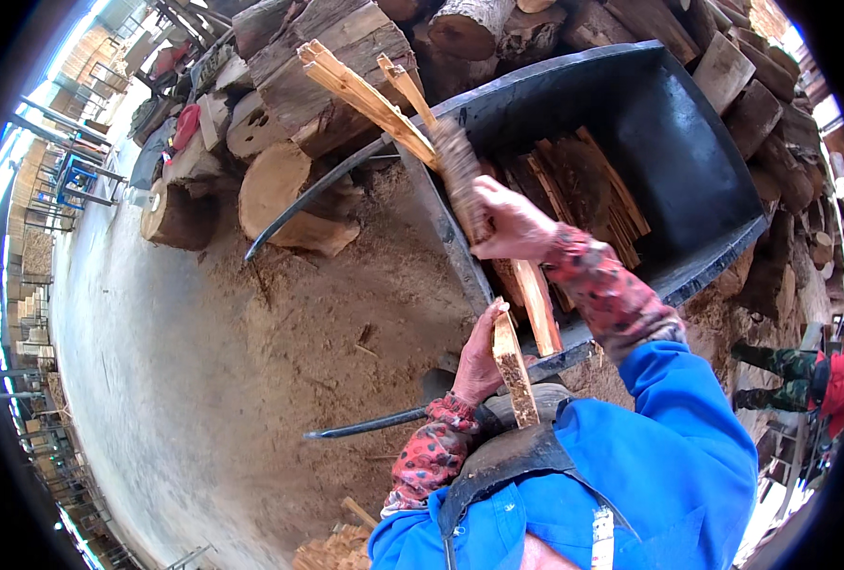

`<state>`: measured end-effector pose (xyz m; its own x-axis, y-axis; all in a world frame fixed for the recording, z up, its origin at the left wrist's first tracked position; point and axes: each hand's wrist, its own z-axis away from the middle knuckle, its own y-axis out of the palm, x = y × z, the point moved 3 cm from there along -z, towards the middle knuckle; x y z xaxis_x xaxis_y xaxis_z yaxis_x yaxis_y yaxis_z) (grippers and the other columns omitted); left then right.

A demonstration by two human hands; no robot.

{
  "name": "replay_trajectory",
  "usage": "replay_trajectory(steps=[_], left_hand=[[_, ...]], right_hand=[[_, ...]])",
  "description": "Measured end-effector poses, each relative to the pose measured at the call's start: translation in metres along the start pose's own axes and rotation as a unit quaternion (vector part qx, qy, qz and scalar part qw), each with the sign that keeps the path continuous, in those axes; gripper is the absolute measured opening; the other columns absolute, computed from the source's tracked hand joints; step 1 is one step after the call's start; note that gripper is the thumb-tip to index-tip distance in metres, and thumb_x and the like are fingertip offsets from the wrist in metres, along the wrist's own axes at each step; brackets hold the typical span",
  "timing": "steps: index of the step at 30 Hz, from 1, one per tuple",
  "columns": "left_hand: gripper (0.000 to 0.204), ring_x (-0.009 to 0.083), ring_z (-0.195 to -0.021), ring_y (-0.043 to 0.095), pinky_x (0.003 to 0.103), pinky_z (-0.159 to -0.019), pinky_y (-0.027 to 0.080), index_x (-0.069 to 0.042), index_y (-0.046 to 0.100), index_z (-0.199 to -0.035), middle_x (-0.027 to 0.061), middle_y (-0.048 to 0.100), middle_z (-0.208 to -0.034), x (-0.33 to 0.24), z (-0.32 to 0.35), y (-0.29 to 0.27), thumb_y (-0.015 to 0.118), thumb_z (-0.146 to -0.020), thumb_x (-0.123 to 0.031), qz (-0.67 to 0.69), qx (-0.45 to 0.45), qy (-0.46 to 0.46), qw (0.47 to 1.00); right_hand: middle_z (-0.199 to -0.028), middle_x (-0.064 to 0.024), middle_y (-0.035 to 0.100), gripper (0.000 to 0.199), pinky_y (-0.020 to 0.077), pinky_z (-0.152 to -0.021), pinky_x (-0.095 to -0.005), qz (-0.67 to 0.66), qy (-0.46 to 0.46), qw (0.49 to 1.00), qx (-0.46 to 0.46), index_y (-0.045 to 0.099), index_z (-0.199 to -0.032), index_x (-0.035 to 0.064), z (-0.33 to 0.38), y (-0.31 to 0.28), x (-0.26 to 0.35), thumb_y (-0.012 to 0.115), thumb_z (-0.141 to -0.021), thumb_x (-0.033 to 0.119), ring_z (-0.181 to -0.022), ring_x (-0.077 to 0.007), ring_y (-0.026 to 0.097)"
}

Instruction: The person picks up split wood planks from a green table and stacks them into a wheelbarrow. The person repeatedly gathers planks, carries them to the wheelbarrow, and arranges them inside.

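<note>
My right hand (517, 220) is closed around a bark-covered strip of wood (458, 169) above the left side of a black cart tub (631, 85). Longer pale split sticks (360, 93) reach from beside this strip past the tub's rim, toward the logs. Closer to my body, my left hand (480, 361) is closed on a short split stick (515, 372) at the tub's near edge. Inside the tub lie several split pieces of wood (621, 204), and a pale one (538, 306) rests close to the near corner. Part of the load is hidden by my right hand and forearm.
Two dark bar handles (312, 197) stick out leftward from the cart. Cut logs (284, 195) are piled beyond and to the right. Sawdust covers the ground (317, 313); paler concrete floor (127, 380) lies farther left. Another person (811, 375) in camouflage trousers is at the right edge.
</note>
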<state>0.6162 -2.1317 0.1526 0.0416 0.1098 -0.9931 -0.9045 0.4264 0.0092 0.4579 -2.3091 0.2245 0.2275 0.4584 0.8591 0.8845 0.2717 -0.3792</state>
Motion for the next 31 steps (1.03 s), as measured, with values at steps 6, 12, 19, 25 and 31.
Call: replay_trajectory(steps=[6,12,19,25,31], left_hand=[[0.096,0.0323,-0.127,0.052,0.039,-0.107,0.043,-0.002,0.036,-0.146,0.0195,0.050,-0.139,0.023,0.008,0.001,0.089,-0.067,-0.019,0.052,-0.014,-0.032,0.998],[0.098,0.0347,-0.126,0.052,0.041,-0.108,0.042,0.002,0.035,-0.145,0.0206,0.050,-0.138,0.012,-0.002,0.004,0.089,-0.067,-0.022,-0.090,-0.047,0.043,0.994],[0.106,0.0272,-0.136,0.041,0.037,-0.115,0.034,0.004,0.030,-0.147,0.0183,0.041,-0.146,-0.015,0.007,-0.006,0.092,-0.064,-0.016,-0.131,-0.070,0.022,0.989],[0.096,0.0308,-0.132,0.046,0.038,-0.111,0.039,0.005,0.035,-0.145,0.0209,0.047,-0.138,-0.021,0.032,-0.022,0.088,-0.071,-0.027,-0.157,-0.116,0.004,0.981],[0.067,0.0244,-0.095,0.065,0.034,-0.085,0.053,0.004,0.051,-0.129,0.0148,0.064,-0.110,0.024,0.110,-0.072,0.080,-0.077,-0.025,-0.115,-0.183,-0.144,0.966]], right_hand=[[-0.124,-0.0143,0.048,0.080,0.0494,-0.096,-0.0394,0.060,0.046,0.994,0.079,0.045,-0.134,0.0083,-0.014,0.042,-0.037,0.079,-0.062,0.017,-0.113,-0.0346,0.056],[-0.137,-0.0179,0.040,0.112,0.0437,-0.104,-0.0360,0.017,0.085,0.994,0.069,0.024,-0.154,0.0090,0.004,0.020,-0.039,0.089,-0.064,0.021,-0.121,-0.0301,0.048],[-0.136,-0.0094,0.043,0.100,0.0494,-0.094,-0.0329,-0.087,0.219,0.969,0.077,0.030,-0.154,0.0119,0.034,0.030,-0.039,0.086,-0.070,0.010,-0.111,-0.0188,0.052],[-0.133,-0.0082,0.052,0.071,0.0526,-0.084,-0.0269,-0.164,0.275,0.947,0.011,0.037,-0.150,0.0066,0.100,0.046,-0.063,0.070,-0.087,0.001,-0.100,-0.0109,0.058],[-0.112,-0.0074,0.066,0.049,0.0534,-0.077,-0.0264,-0.260,0.444,0.855,-0.061,0.049,-0.139,0.0012,0.182,0.066,-0.093,0.065,-0.095,0.014,-0.085,-0.0120,0.064]])
